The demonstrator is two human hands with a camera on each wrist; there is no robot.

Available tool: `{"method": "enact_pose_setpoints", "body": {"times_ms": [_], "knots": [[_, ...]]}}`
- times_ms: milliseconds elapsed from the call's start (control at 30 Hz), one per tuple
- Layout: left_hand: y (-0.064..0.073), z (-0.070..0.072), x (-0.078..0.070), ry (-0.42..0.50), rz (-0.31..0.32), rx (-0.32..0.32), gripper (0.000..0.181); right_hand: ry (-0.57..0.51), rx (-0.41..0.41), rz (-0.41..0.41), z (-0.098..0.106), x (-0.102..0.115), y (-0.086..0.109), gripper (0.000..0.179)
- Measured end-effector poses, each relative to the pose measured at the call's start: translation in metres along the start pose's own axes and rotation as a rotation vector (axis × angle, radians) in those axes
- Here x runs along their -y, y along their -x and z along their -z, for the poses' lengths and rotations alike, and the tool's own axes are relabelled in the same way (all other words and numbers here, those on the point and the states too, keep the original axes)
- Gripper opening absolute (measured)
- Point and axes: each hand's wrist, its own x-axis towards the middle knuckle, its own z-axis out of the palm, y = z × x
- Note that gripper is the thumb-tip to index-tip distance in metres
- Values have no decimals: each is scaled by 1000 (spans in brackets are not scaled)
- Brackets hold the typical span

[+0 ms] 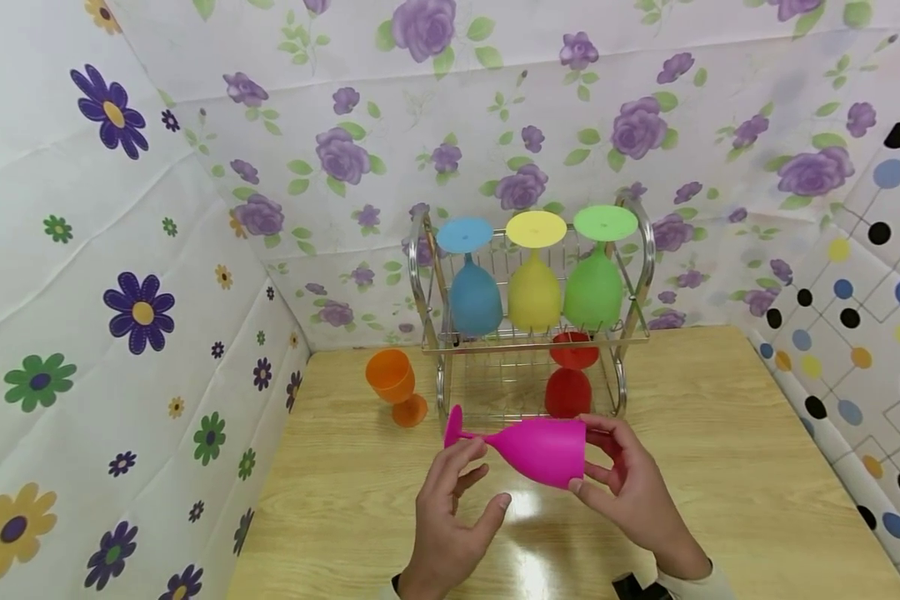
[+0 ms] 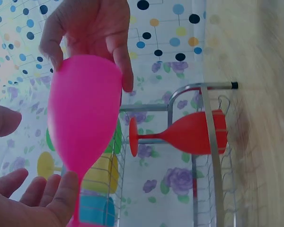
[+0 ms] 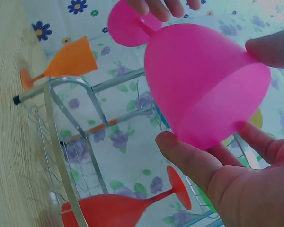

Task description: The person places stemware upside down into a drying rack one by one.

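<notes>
A pink goblet (image 1: 543,450) lies sideways in the air above the table, its foot to the left and its mouth to the right. My right hand (image 1: 630,487) grips it at the rim, thumb on one side and fingers on the other, as the right wrist view also shows. Close to the stem is my left hand (image 1: 453,512); its fingertips appear to touch the stem, while the thumb stands well apart. Behind the goblet, a red goblet (image 1: 568,392) sits upside down on the lower tier of a metal dish rack (image 1: 438,383).
On the rack's upper tier, blue (image 1: 476,300), yellow (image 1: 534,296) and green goblets (image 1: 594,292) stand upside down in a row. An orange goblet (image 1: 392,379) stands upright on the wooden table (image 1: 330,492), left of the rack. Patterned cloth (image 1: 300,108) hangs behind and at both sides.
</notes>
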Motion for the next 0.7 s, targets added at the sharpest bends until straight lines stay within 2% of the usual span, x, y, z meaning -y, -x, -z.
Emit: {"method": "enact_pose_setpoints", "body": {"times_ms": [100,300,400,533,633,700], "knots": [[6,-7,-1,84,41,-25,59,-77,-6,-15,0,-1,-1,73],[17,-20,-1,193,231,-80,53,-214,-11,-11,-4,1,-4,70],[17,-25,-1,247,315,-127,55,-267,-8,6,-9,2,-5,69],[14,-29,0,369,420,-183,61,-316,-7,8,-15,4,-8,68],[8,-32,3,456,435,-200,63,-346,-9,-9,-19,4,-9,67],[5,-34,5,506,405,-197,65,-366,-4,-29,-22,4,-9,66]]}}
